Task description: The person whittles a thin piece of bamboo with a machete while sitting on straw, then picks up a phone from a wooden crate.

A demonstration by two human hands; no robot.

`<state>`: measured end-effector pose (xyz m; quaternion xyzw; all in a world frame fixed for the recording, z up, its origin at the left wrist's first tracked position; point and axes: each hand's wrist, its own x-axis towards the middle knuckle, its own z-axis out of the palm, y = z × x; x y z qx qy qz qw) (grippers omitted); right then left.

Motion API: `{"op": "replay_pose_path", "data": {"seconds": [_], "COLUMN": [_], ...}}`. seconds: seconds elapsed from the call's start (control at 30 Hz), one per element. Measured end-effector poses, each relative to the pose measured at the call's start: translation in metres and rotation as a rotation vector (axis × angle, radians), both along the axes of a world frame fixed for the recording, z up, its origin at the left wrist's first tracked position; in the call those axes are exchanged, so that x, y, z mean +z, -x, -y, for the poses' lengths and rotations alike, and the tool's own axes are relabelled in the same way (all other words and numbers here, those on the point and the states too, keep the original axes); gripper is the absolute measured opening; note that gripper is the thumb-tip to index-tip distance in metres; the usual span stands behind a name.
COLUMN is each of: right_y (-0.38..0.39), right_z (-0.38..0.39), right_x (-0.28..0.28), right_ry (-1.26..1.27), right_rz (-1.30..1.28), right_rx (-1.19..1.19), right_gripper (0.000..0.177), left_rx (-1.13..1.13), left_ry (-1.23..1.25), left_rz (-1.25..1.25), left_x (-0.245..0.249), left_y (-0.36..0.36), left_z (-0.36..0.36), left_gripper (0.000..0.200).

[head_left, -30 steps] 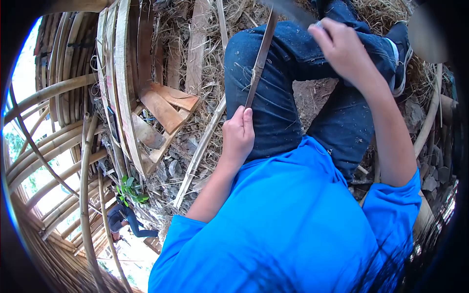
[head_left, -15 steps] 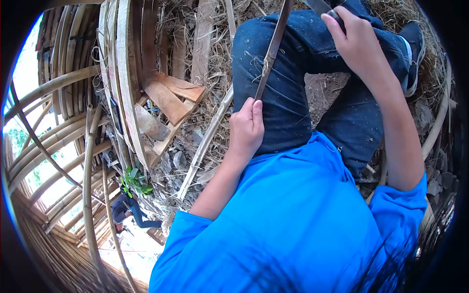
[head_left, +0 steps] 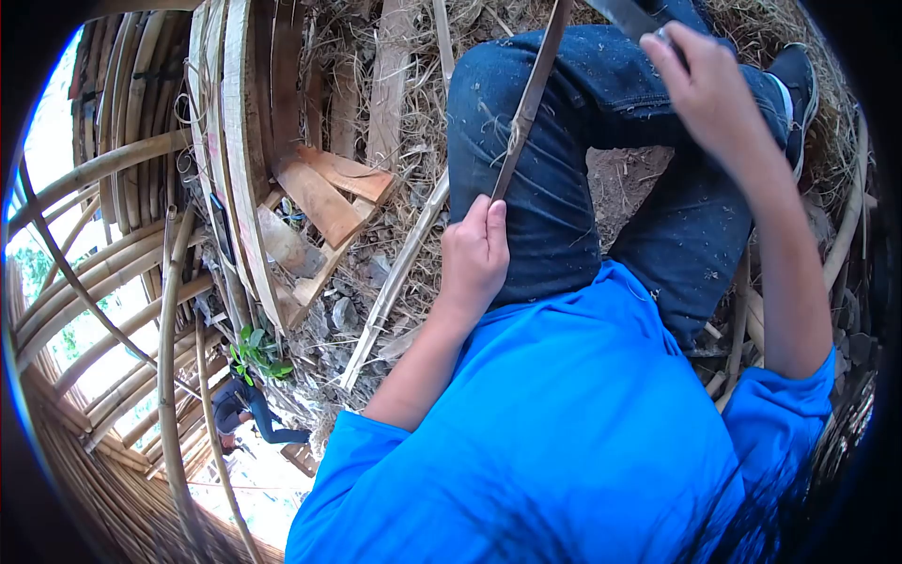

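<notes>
My left hand [head_left: 474, 249] is closed around the lower end of a long, flat brown bamboo strip [head_left: 537, 94]. The strip slants up across my bent knee and runs out of the top of the view, with a curl of pale shavings on its middle. Up at the right, my right hand [head_left: 707, 89] grips a knife [head_left: 622, 13] by its dark handle. Its wide grey blade points up and left toward the strip, apart from it as far as I can see, and its tip is cut off by the frame edge.
Shavings and straw [head_left: 427, 122] litter the ground. Wooden boards [head_left: 324, 202] lie at the left, beside upright planks [head_left: 240, 141]. A pale split strip [head_left: 395, 282] rests near my left forearm. Bamboo poles [head_left: 169, 376] form a frame; beyond, another person [head_left: 240, 409] bends over.
My right hand has moved a little right and down, drawing the knife back the same way. The left hand and bamboo strip have barely shifted.
</notes>
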<state>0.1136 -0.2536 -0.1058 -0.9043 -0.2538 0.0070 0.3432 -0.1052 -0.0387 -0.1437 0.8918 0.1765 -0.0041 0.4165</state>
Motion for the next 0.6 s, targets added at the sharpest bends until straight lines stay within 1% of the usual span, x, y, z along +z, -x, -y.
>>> {"op": "replay_pose_path", "data": {"seconds": [0.03,0.07,0.1,0.17,0.23,0.27,0.37,0.4,0.43,0.5,0.53,0.57,0.6], "right_y": [0.006,-0.001,-0.015,-0.021,0.002,0.009,-0.019,-0.019,-0.008,0.022,0.034,0.026,0.011], "right_z": [-0.003,0.0,0.01,0.008,-0.002,-0.004,0.012,0.011,0.006,-0.01,-0.019,-0.018,-0.014], "right_x": [0.004,0.003,-0.003,-0.019,-0.011,-0.006,-0.011,-0.014,-0.014,-0.002,0.009,0.004,-0.007], "right_ry": [0.074,0.043,0.043,-0.141,-0.028,-0.006,-0.048,-0.09,-0.088,0.016,0.081,0.084,-0.013], "right_rz": [-0.102,-0.098,-0.084,0.162,-0.014,-0.003,-0.056,0.088,0.078,-0.159,-0.195,-0.195,-0.096], "right_rx": [-0.006,-0.016,0.027,0.008,0.029,0.026,0.017,0.007,0.011,0.157,0.156,0.158,0.08], "right_gripper": [0.03,0.03,0.03,0.029,0.03,0.031,0.03,0.03,0.03,0.03,0.029,0.029,0.028], "left_rx": [0.001,0.004,0.006,0.007,0.014,0.006,-0.009,-0.012,-0.008,0.016,0.02,0.017,0.014], "left_ry": [-0.001,-0.004,-0.005,0.011,0.023,-0.01,-0.039,-0.033,-0.031,0.012,0.012,0.004,-0.002], "left_rz": [0.005,-0.005,-0.02,-0.022,-0.016,-0.023,-0.018,-0.009,-0.02,-0.001,0.002,0.008,0.009], "left_x": [0.001,0.002,0.003,0.003,0.003,0.003,0.002,0.002,0.002,0.0,0.0,0.0,0.0], "left_y": [-0.002,-0.002,-0.002,-0.005,-0.003,-0.002,-0.007,-0.006,-0.001,-0.002,-0.004,-0.005,-0.004], "left_z": [0.0,0.001,0.001,0.001,0.001,0.001,0.0,0.001,0.002,0.002,0.002,0.002,0.003], "left_gripper": [0.034,0.034,0.034,0.034,0.034,0.032,0.03,0.03,0.03,0.034,0.034,0.033,0.033]}}
